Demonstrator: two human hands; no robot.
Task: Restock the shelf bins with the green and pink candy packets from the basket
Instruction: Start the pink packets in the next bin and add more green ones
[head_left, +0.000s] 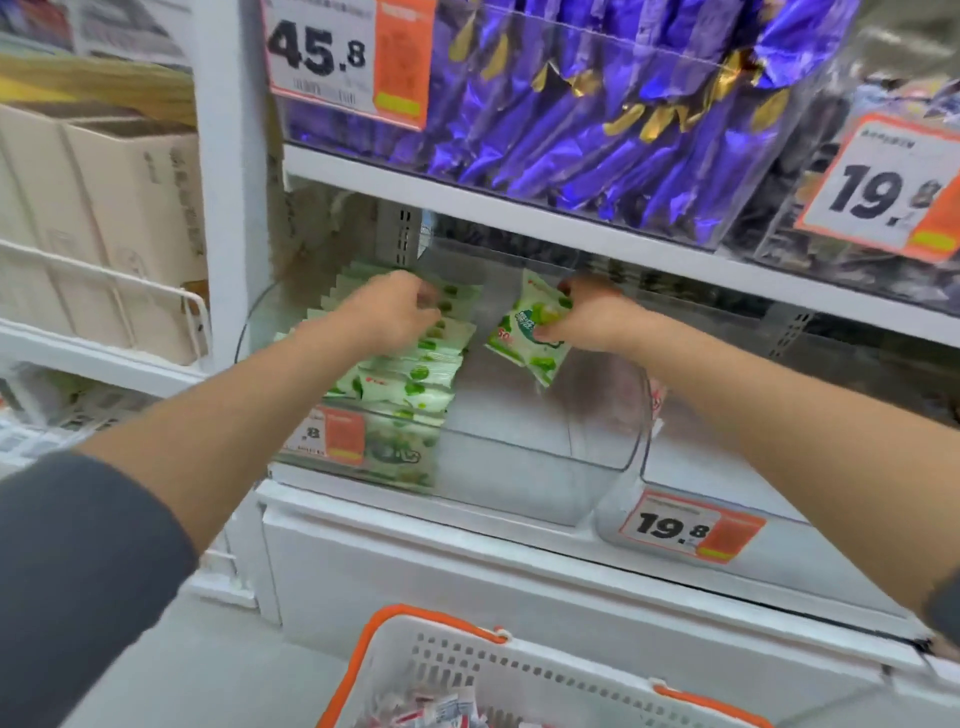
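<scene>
Your left hand (392, 312) and right hand (589, 319) are both inside the big clear bin (519, 467) on the white shelf (415, 519). Below sits the white basket (519, 670) with orange handles. Your left hand curls its fingers over the row of green packets (410, 379) standing in the bin's left side. Your right hand pinches one green packet (532, 332), tilted, above the bare right side.

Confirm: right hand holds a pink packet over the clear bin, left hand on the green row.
Wrong: the head view shows the packet in the right hand is green, not pink. The clear bin and left hand on the green row stand.
</scene>
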